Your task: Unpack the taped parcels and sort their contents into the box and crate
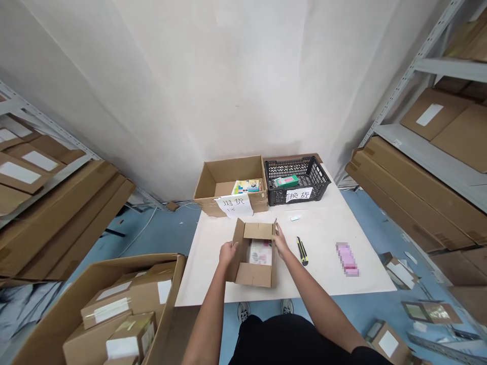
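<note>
1 cardboard box is held upright on the white-topped desk, near its front edge, with its flaps spread. Its left flap is clamped by the left hand, and its right side is gripped near the far corner by the right hand, so the 2 hands are kept apart by the box. Inside, a pale package marked with pink can be seen. To the right, a yellow-and-black cutter is laid down, and farther right a pink item is blurred by pixels, so its kind cannot be told. Behind the held box, a larger carton, fronted by a handwritten paper sign, is filled in part with yellow-and-blue packs. Just beside it, a black basket is set, in which a green-and-pink box is contained. Near the basket's front, a small pale item is placed. At lower left, a big carton is packed with labelled parcels. Boxes are stacked on the left shelf and right shelf.
</note>
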Demonstrator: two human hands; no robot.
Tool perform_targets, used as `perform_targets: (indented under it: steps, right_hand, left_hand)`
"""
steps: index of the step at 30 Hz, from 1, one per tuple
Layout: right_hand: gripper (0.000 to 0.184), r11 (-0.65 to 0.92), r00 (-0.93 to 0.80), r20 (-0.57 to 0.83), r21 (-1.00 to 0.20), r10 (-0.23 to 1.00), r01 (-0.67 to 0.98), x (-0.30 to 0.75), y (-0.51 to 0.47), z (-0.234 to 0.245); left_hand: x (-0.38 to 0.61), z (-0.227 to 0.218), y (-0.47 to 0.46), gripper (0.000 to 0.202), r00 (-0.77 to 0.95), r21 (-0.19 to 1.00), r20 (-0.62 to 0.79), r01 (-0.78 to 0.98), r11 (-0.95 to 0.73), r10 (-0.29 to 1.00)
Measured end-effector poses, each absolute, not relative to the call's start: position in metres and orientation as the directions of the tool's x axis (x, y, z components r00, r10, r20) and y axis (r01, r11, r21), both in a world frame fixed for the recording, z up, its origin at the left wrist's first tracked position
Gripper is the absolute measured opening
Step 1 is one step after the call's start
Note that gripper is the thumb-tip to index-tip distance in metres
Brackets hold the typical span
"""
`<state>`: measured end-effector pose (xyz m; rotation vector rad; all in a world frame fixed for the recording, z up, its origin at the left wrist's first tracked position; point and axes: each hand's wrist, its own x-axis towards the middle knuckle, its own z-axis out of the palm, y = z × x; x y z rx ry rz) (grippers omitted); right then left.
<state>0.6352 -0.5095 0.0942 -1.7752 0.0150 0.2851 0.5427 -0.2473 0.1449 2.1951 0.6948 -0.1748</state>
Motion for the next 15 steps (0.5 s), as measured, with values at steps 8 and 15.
perform_targets:
  steps: [8,15]
  right_hand:
    - [0.085,-0.537,0.966,-0.257,-0.817,0.013,-0.210,0.613,-0.504,0.086]
    - [0.056,-0.582,0.986,-0.158,-0.807,0.048,-0.101,0.571,-0.437,0.058]
  left_hand:
    - [0.517,0.144,-0.183,0.051,0.791,0.699,-0.323,0.569,-0.432,0.520]
    - [0.502,0.129,-0.205,0.051,0.972,0.409,-0.143,0.228,-0.884,0.185]
